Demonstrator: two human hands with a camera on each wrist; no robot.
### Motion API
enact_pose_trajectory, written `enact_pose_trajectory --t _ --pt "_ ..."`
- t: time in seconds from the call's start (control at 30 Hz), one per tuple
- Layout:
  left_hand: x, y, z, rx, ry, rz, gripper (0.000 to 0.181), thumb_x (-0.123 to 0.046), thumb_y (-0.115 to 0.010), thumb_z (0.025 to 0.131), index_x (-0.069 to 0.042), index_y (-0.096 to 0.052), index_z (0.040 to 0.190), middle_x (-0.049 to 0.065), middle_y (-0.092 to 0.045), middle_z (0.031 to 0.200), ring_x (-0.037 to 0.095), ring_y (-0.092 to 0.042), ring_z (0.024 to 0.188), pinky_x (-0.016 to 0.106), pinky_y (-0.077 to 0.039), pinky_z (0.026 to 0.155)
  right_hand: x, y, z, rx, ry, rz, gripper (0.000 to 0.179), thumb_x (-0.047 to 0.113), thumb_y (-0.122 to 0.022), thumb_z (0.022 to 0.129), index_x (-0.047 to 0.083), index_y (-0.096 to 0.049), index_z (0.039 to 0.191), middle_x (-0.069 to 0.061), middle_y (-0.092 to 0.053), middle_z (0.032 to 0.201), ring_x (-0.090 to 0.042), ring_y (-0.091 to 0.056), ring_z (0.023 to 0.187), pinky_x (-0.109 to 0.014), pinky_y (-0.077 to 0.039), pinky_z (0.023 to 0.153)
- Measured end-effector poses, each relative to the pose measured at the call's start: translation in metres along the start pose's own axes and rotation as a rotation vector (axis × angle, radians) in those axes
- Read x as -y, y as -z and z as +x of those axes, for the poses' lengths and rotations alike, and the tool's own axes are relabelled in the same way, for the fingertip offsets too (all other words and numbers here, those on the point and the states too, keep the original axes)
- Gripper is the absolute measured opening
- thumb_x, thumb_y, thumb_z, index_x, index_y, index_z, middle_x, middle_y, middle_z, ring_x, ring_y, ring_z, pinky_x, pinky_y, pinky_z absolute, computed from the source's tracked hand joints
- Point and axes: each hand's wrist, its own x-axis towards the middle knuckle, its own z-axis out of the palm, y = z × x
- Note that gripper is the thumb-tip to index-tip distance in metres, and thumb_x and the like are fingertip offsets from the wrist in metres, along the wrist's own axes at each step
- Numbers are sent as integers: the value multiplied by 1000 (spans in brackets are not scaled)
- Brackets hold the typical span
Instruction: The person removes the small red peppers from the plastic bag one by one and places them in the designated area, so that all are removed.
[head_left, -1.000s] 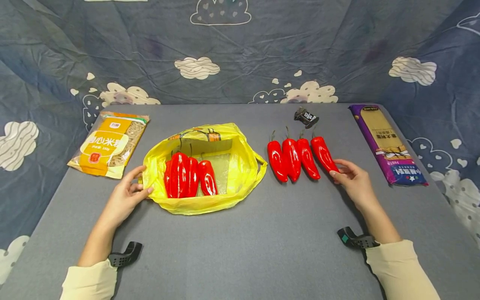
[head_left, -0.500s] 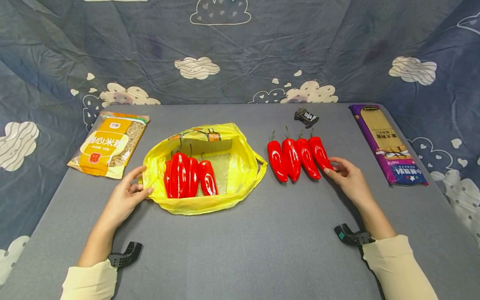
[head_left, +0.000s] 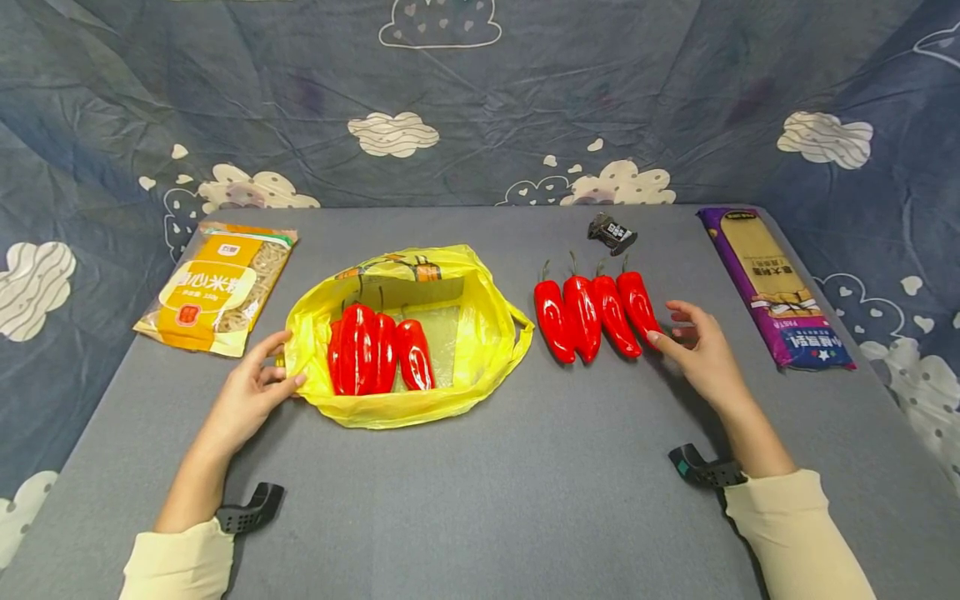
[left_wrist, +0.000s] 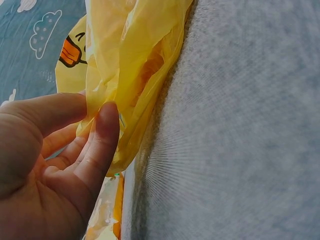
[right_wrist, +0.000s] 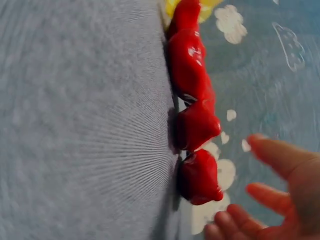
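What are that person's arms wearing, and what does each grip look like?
The left sleeve and right sleeve are plain pale cream. The left wrist piece is black and hooked, with little holes; the right wrist piece matches but also shows a green patch. The left grip and right grip are bare hands, no gloves. No cables show.
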Motion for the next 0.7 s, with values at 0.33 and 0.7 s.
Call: enact_pose_trajectory --t 0.33,0.7 --pt "1 1 1 3 1 -12 64 3 -62 82 1 -28 137 24 -36 120 -1 -48 72 16 -42 53 79 -19 -2 -138 295 104 54 4 -68 78 1 -45 126 -15 -46 115 -29 -45 101 -25 -33 83" --pt "0 1 1 6 -8 -9 62 2 -61 83 0 -29 137 24 -36 119 -1 -49 71 16 -42 54 142 -93 3 111 513 214 57 11 -70 78 5 -42 128 -9 -45 122 -22 -45 106 -40 -38 88"
